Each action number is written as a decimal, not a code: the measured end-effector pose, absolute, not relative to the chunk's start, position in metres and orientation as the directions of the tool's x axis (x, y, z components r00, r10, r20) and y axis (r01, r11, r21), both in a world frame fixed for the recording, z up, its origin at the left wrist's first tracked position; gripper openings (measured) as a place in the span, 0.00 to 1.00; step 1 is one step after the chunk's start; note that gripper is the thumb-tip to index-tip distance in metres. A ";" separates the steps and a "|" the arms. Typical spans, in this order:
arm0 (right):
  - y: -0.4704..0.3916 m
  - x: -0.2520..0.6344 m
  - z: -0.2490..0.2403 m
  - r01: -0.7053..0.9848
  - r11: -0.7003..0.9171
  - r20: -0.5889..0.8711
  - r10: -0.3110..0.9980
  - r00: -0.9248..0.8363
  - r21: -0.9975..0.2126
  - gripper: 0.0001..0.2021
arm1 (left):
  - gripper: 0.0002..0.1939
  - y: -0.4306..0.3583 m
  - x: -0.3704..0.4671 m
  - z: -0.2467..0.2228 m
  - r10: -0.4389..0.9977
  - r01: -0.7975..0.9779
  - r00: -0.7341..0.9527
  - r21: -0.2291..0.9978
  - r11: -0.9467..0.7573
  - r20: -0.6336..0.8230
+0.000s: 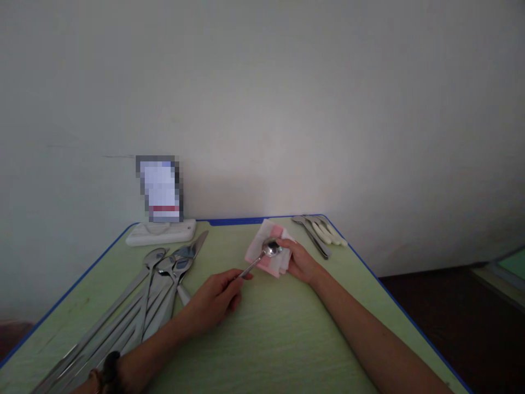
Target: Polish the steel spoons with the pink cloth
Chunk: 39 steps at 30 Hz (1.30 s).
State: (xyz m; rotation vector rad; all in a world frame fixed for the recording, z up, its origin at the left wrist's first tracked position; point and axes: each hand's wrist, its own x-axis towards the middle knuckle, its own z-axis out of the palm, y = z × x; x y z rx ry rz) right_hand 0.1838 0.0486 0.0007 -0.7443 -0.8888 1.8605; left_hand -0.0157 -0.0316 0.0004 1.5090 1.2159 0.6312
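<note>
My left hand [219, 298] is closed around the handle of a metal spoon [270, 247], which slants up to the right with its bowl at the far end. Behind the bowl, my right hand [302, 262] grips a folded pink and white cloth [262, 235], its thumb at the bowl's edge. The cloth lies against the back of the spoon's bowl. Left of my left arm lies a pile of metal cutlery [153, 284], with several spoons and a knife blade [200, 244] showing. My left forearm hides part of that pile.
Cutlery with cream handles [322, 232] and a grey metal handle [318, 241] lies at the back right of the green table [279, 339]. A blurred-out phone-like screen [162, 191] stands on a white base [162, 232] at the back left. Behind the table rises a plain wall.
</note>
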 end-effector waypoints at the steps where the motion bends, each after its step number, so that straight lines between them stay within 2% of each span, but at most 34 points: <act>1: 0.048 0.183 0.001 -0.473 -0.324 -0.130 0.908 -0.397 -0.819 0.11 | 0.22 -0.032 -0.016 0.000 0.917 0.363 0.350 0.930 0.057 -0.193; 19: 0.048 0.181 0.000 -0.414 -0.303 -0.153 0.921 -0.359 -0.858 0.09 | 0.20 -0.033 -0.016 0.004 0.917 0.427 0.376 0.903 -0.043 -0.134; 39: 0.047 0.180 0.001 -0.380 -0.300 -0.163 0.921 -0.353 -0.875 0.09 | 0.19 -0.033 -0.017 0.005 0.912 0.421 0.389 0.905 -0.053 -0.128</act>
